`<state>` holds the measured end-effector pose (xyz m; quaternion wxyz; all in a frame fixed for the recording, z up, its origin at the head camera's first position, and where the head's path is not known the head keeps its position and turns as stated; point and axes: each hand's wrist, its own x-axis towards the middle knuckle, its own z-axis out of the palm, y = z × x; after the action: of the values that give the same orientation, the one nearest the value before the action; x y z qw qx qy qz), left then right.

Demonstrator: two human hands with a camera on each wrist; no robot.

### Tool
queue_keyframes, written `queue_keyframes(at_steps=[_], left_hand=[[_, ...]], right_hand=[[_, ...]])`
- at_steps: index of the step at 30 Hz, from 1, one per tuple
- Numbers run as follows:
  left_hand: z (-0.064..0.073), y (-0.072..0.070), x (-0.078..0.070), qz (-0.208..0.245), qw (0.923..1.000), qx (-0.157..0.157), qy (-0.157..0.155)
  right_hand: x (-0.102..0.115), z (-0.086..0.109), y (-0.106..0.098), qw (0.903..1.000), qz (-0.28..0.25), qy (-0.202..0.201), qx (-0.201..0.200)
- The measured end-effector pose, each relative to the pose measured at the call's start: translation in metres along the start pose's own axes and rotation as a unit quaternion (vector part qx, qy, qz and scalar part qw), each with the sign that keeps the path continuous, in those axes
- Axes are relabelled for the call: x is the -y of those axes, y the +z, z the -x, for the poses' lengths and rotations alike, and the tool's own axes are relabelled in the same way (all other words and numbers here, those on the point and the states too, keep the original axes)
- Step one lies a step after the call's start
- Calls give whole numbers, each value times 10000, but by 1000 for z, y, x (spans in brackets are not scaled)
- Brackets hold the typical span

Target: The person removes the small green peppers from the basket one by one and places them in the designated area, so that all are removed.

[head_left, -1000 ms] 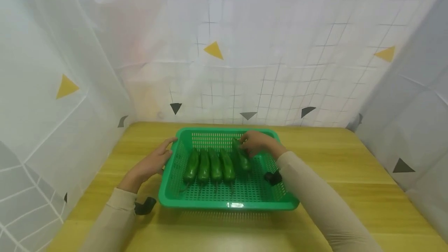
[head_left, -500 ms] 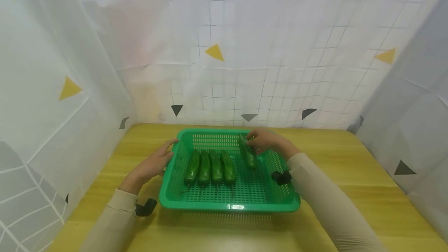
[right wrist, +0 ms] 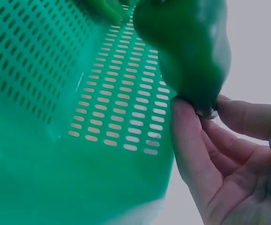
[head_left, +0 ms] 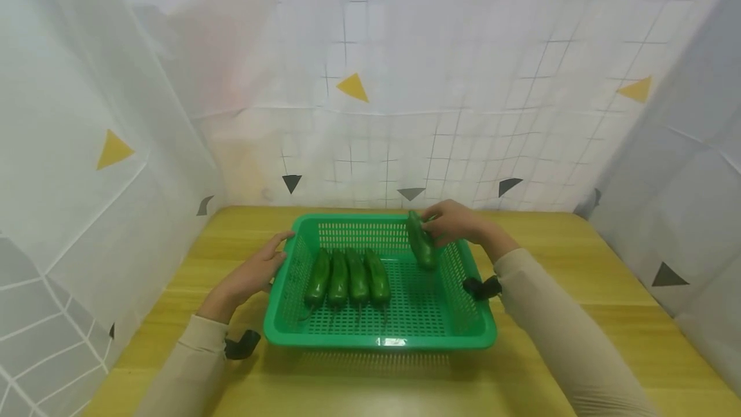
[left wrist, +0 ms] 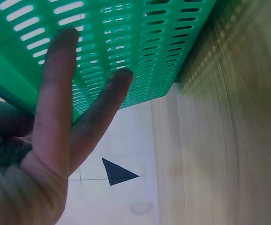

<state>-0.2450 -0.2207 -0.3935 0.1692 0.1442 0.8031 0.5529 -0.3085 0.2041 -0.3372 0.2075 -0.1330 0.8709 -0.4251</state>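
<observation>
Held pepper, head view: a green pepper, the held pepper, hangs tilted over the right part of the green basket, near its far rim.
Right hand, head view: the right hand pinches the pepper's far end.
Row, head view: four other peppers lie side by side on the basket floor, stems toward the person.
Left hand, head view: the left hand is at the basket's left side, a fingertip at the rim.
Table, head view: the wooden table bears the basket.
Left fingers, left wrist view: two extend, spread apart, along the slotted outer wall; others are partly hidden.
Right fingers, right wrist view: thumb and fingers are clamped on the pepper's narrow end.
</observation>
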Motion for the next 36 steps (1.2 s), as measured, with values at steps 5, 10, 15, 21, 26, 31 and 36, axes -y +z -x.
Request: queue_keyframes(at_steps=[5, 10, 15, 21, 26, 31, 36], left_hand=[[1, 1, -1, 78, 10000, 12, -18], [1, 0, -1, 90, 10000, 40, -12], [1, 1, -1, 89, 9999, 46, -22], [1, 0, -1, 92, 9999, 52, 25], [1, 0, 0, 90, 10000, 38, 5], [1, 0, 0, 115, 9999, 48, 28], [1, 1, 0, 114, 9999, 42, 53]], right_hand=[[0, 8, -5, 9999, -134, -42, -19], [-4, 15, -10, 9999, -106, -40, -49], [-8, 22, -16, 9998, -165, -90, -78], [-11, 28, -23, 9995, -263, -148, -18], [-14, 32, -28, 9992, -322, -221, 18], [-17, 40, -32, 9989, -384, -280, 63], [-21, 49, -37, 9989, -340, -285, 136]])
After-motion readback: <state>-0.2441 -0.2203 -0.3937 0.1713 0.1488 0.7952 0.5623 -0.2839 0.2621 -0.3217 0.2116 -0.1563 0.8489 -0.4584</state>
